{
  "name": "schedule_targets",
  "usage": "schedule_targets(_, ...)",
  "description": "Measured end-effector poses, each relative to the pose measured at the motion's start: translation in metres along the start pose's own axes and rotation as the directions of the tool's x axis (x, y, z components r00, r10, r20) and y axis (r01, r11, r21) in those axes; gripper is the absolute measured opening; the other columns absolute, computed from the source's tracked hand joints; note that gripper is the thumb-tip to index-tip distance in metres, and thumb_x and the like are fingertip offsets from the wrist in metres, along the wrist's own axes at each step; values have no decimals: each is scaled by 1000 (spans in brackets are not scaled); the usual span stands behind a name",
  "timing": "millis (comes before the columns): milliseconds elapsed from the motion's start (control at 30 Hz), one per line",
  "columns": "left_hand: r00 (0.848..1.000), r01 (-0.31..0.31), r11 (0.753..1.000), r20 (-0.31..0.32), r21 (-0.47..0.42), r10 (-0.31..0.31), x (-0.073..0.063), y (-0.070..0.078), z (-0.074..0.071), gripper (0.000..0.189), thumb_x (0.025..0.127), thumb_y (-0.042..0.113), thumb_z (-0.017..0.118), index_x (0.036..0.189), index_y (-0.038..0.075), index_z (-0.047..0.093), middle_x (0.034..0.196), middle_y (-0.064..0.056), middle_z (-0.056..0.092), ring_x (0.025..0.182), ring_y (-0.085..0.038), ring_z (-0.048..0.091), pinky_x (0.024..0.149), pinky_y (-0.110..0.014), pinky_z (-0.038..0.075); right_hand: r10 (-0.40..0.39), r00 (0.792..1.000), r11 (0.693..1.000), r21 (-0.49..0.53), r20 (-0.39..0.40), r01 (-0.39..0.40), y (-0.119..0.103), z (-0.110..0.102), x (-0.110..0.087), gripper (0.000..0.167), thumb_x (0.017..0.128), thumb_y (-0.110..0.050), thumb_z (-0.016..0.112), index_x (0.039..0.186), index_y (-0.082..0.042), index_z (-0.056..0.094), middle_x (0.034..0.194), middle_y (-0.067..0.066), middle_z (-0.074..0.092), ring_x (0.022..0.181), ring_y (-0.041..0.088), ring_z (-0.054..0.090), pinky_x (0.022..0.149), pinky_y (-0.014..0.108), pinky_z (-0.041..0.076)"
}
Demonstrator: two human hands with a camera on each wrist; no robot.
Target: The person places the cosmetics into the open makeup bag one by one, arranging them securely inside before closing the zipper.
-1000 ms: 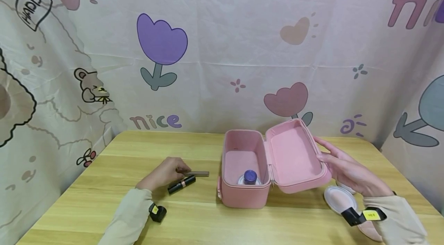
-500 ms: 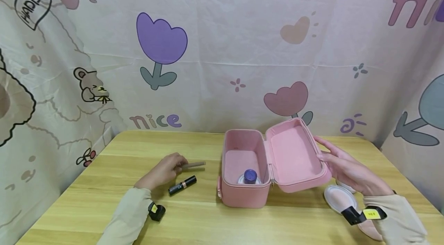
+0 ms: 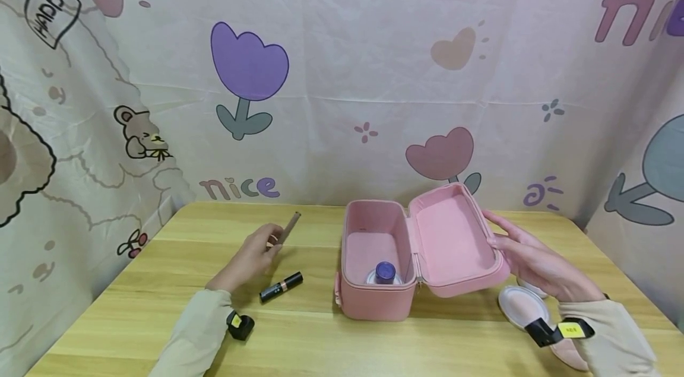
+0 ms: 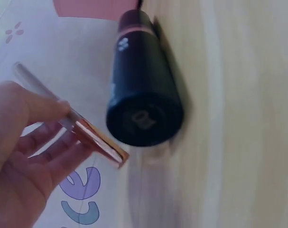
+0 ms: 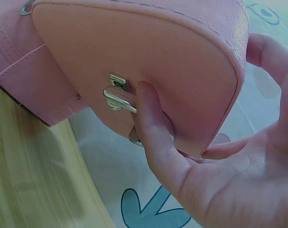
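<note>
In the head view my left hand [image 3: 251, 255] pinches a slim taupe stick [image 3: 290, 227] between thumb and fingers, tilted with its far end up. The left wrist view shows a shiny rose-gold section [image 4: 100, 142] on that stick. Below this hand, a black lipstick-like tube [image 3: 281, 287] with a rose-gold band lies on the table. At the middle stands a pink cosmetic case [image 3: 374, 304], its lid [image 3: 454, 237] swung out to the right. My right hand [image 3: 542, 264] grips the lid's outer edge; the right wrist view shows a finger by the metal handle fitting [image 5: 119, 97].
Inside the case sits a blue-capped container [image 3: 385, 271] near the front wall. A round pale-rimmed item [image 3: 522, 307] lies under my right wrist, with another pink piece [image 3: 569, 354] partly hidden by the sleeve. A printed curtain [image 3: 331, 56] hangs behind the wooden table [image 3: 299, 341].
My left hand has lifted the stick up and away from the black tube, swinging it from nearly level to steeply tilted. The right hand and the lid stay in place.
</note>
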State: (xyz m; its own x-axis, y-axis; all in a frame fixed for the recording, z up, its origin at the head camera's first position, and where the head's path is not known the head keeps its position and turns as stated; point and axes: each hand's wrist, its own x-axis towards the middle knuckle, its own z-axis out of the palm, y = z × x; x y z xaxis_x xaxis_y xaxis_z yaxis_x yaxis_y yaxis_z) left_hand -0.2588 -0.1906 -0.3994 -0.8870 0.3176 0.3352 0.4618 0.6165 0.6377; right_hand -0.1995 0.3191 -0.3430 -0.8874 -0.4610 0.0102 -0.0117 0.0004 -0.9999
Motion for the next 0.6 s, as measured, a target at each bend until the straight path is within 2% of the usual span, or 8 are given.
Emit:
schedule_targets(200,992,71,991,-98,-116,-83,1,2,-4,22,86,-9,61,107,-7,56,98,-16,62,92,-32,63,81,-36,54,10,1000,1000,1,-8,-10,0,-1,-1,73,103,-14,40,152,-6,-14,131,-2,43,113,18,57,91,39,50)
schedule_targets(333,984,119,981,-118,-155,-137,2,0,-7,22,86,-4,63,107,-5,55,101,-16,63,97,-32,61,84,-38,53,5,1000,1000,15,-2,-5,2,-2,-2,73,102,-13,39,152,-6,-14,129,-4,46,112,18,57,90,40,50)
schedule_targets(433,982,127,978,-122,-166,-148,2,-2,-10,23,87,-2,63,108,-5,55,103,-16,63,100,-33,60,88,-43,51,7,1000,1000,19,-5,-6,2,-2,-2,72,102,-13,39,152,-7,-13,129,-4,46,113,18,57,90,40,50)
schedule_targets(500,980,129,977,-128,-170,-152,2,-3,-11,23,86,-2,64,107,-5,55,102,-17,63,99,-34,60,90,-46,49,12,1000,1000,11,-12,-12,2,-2,-1,72,103,-14,39,152,-7,-13,134,1,42,113,17,56,91,40,49)
schedule_targets(600,979,128,976,-133,-179,-153,1,-5,-12,23,86,-2,64,108,-5,55,102,-17,63,99,-34,61,92,-48,48,29,999,999,-18,-33,-29,1,-1,-1,73,103,-16,40,152,-7,-13,146,17,26,113,13,56,91,38,49)
